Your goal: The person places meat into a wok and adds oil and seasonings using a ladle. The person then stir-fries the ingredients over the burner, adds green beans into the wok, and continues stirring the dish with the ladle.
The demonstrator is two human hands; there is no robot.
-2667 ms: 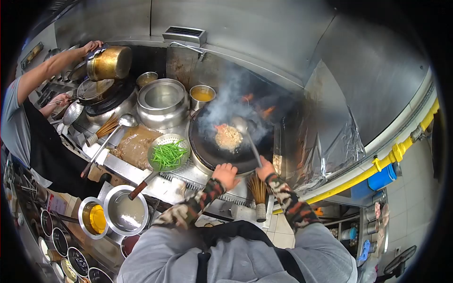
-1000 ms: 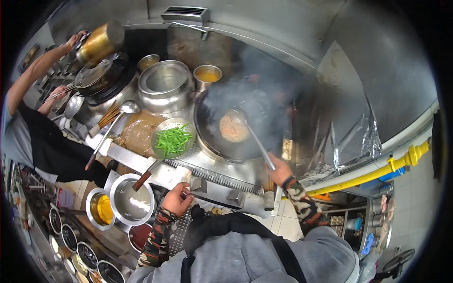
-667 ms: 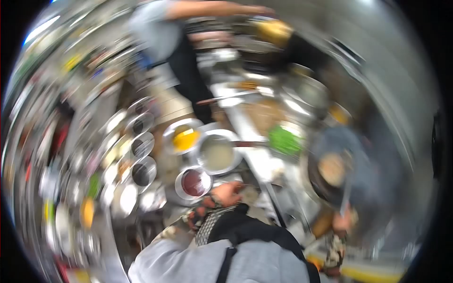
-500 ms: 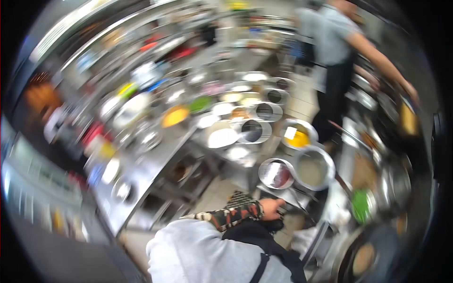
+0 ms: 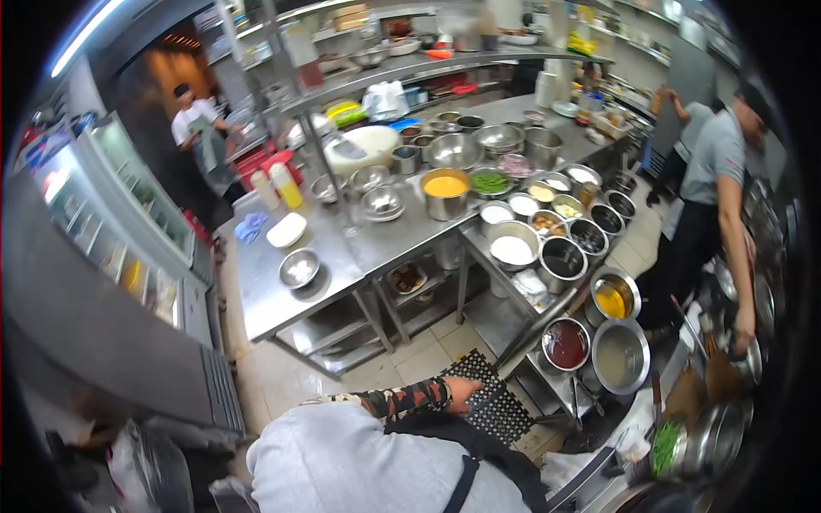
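My left hand [image 5: 463,395], below a camouflage sleeve [image 5: 406,400], hangs in front of my dark apron. Nothing shows in it; its fingers look loose and partly apart, though small in view. Beneath and beyond it lies a black perforated floor mat [image 5: 492,406]. The nearest vessels, to its right, are a pot of dark red liquid [image 5: 565,344] and a wide pot of pale cloudy liquid [image 5: 621,356], both on a low stand. My right hand is out of sight.
A steel table [image 5: 338,282] carries a small metal bowl [image 5: 299,268], a white bowl [image 5: 286,230] and a pot of orange liquid [image 5: 445,190]. Several pots crowd its right arm. A co-worker [image 5: 714,162] reaches over the cooking line; another person [image 5: 201,128] stands far left. A glass-door fridge [image 5: 111,222] lines the left.
The view has swung and steadied from blur, so the table and pots appear further right and the fridge shows more. My left hand appears slightly further left, still with nothing visible in it.
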